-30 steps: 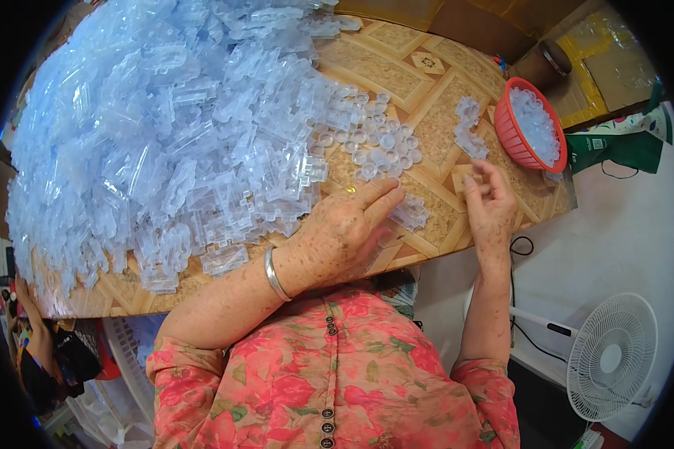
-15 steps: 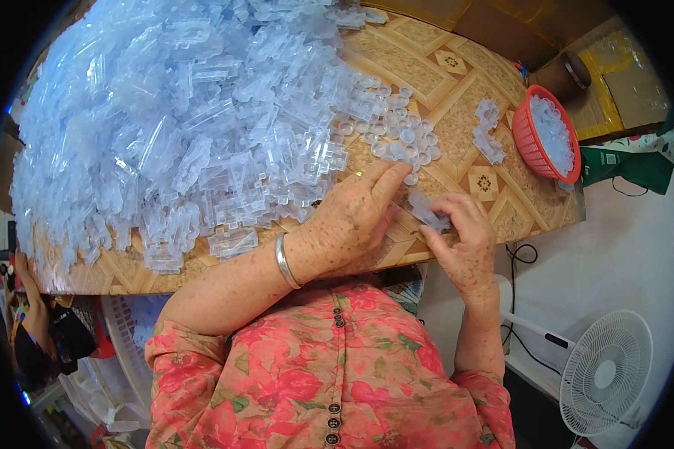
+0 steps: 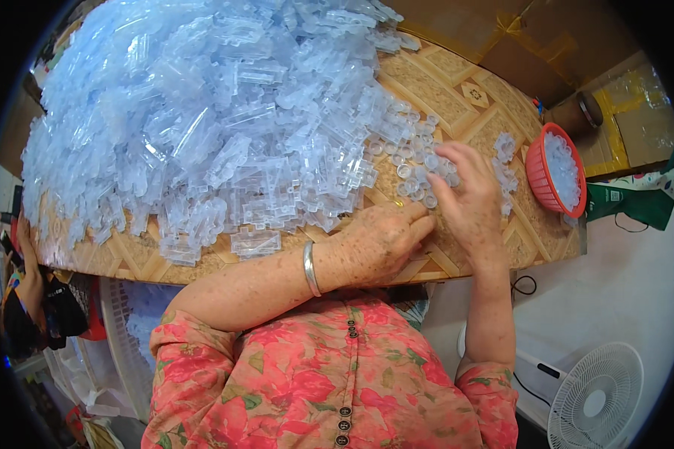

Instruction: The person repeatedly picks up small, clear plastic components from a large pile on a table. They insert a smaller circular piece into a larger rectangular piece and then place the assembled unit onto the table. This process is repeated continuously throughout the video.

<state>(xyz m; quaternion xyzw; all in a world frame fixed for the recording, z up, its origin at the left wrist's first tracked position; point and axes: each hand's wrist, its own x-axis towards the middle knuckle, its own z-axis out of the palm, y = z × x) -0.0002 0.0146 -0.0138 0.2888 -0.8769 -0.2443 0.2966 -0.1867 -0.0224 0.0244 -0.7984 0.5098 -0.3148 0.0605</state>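
Note:
My left hand rests low over the table's near edge, its fingers curled closed. Whatever is inside them is hidden. A silver bangle circles that wrist, and a ring shows on one finger. My right hand reaches over a cluster of small round clear plastic caps, thumb and fingers apart, fingertips at the cluster's right side. Several flat clear plastic pieces lie in a short row just right of that hand. A large heap of clear plastic parts covers the left and middle of the table.
A red plastic basket filled with small clear pieces stands at the table's right edge. Cardboard boxes border the far side, with a brown jar there. A white fan stands at lower right. Another person's arm shows at far left.
My right hand has moved up from the clear plastic piece it was holding to the round caps. That piece no longer shows in it; the row at right looks longer. The view has shifted slightly.

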